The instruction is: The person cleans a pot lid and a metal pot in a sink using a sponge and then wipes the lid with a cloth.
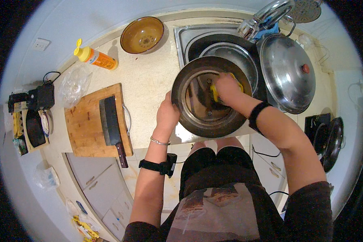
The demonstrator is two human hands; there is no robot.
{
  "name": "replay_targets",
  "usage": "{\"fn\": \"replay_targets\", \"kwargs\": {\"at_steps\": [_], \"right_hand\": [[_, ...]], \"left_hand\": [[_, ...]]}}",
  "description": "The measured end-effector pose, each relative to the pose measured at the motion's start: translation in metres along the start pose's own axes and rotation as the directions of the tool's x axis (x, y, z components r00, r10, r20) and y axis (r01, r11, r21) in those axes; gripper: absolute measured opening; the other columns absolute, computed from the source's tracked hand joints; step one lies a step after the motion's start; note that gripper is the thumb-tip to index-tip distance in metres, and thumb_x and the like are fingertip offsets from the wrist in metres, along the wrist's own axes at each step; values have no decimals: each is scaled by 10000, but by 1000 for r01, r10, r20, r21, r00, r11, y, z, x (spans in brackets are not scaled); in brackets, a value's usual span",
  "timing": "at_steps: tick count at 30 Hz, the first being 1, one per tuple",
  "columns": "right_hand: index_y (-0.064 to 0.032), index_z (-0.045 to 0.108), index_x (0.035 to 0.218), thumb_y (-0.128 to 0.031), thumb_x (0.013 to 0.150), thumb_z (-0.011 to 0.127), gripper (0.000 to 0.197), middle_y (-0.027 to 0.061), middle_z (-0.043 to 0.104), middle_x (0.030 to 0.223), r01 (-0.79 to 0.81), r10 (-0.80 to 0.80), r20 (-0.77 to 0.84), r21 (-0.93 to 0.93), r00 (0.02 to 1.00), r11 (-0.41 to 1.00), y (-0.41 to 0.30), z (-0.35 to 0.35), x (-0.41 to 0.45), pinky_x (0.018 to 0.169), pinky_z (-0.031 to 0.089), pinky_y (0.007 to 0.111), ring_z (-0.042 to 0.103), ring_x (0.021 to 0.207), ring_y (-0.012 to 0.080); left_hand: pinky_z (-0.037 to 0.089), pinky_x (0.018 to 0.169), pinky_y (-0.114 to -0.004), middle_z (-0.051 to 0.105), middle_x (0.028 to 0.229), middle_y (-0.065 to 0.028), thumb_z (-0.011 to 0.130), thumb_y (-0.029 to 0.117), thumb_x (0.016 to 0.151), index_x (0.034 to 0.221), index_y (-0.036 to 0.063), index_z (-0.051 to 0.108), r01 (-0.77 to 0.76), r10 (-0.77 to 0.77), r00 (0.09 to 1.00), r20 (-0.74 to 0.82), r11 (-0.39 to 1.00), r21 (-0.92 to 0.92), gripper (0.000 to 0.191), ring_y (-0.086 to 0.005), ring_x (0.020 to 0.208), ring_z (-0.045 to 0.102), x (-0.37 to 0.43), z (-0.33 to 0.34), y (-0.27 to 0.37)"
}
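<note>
A round dark metal lid (pixel 181 75) with a see-through centre and two screws is held tilted over the front edge of the sink. My left hand (pixel 167 113) grips its left rim. Against its inner face, my right hand (pixel 228 89) presses a yellow cloth or sponge (pixel 214 93), mostly hidden under the fingers. Behind the lid, a dark wok (pixel 196 45) sits in the steel sink (pixel 181 31). A shiny metal pan or basin (pixel 230 48) lies inside the wok, partly covered by the lid.
A domed steel lid (pixel 284 72) with a red knob leans right of the sink, near the faucet (pixel 248 28). Leftward are a brown bowl (pixel 142 34), an orange squeeze bottle (pixel 101 59), and a cleaver (pixel 110 121) on a wooden cutting board (pixel 84 127), its handle overhanging the counter edge.
</note>
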State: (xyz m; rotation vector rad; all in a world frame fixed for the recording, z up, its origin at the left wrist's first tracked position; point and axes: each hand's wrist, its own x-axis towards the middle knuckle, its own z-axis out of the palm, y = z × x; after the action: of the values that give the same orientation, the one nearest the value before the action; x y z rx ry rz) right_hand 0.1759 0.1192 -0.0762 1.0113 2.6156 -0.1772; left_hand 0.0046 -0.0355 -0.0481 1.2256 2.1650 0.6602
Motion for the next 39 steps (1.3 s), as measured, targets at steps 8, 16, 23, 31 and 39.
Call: {"fn": "replay_targets", "kwargs": {"at_steps": [8,16,23,31,39], "right_hand": [[-80,615,865,-55,705,531,182,158,568,928,245,-221,-105,427,970,871,-73,0,7,771,455,409,547,896,345],[-67,643,835,-82,669,594,174,147,599,892,196,-198,93,30,976,980,10,30,-24,742,471,397,579,839,324],[-46,584,902,-44,663,585,239,186,556,953,53,1,-187,281,982,958,-36,-15,29,783,456,409,534,920,348],[-110,648,829,-117,722,551,144,120,549,913,480,-522,116,265,845,836,-69,14,-37,761,458,403,533,918,298],[-113,658,841,-160,716,564,163,73,538,968,612,-625,0,209,780,763,-58,25,-47,771,447,412,516,958,257]], "left_hand": [[474,658,-455,593,847,-263,447,1,771,1193,20,427,74,-75,997,15,996,53,423,-408,778,587,5,6,4],[475,658,-455,595,839,-259,447,5,767,1199,33,432,71,-72,997,16,997,38,433,-406,772,587,4,2,8],[476,651,-455,598,832,-253,444,16,777,1194,34,431,33,-34,999,27,999,28,418,-399,770,589,7,3,4],[473,647,-457,592,831,-253,450,33,796,1165,4,431,55,-56,998,13,996,74,371,-407,764,582,2,7,3],[475,650,-453,590,846,-254,477,22,767,1199,18,410,20,-22,999,47,999,29,437,-405,773,581,-1,-1,4]]}}
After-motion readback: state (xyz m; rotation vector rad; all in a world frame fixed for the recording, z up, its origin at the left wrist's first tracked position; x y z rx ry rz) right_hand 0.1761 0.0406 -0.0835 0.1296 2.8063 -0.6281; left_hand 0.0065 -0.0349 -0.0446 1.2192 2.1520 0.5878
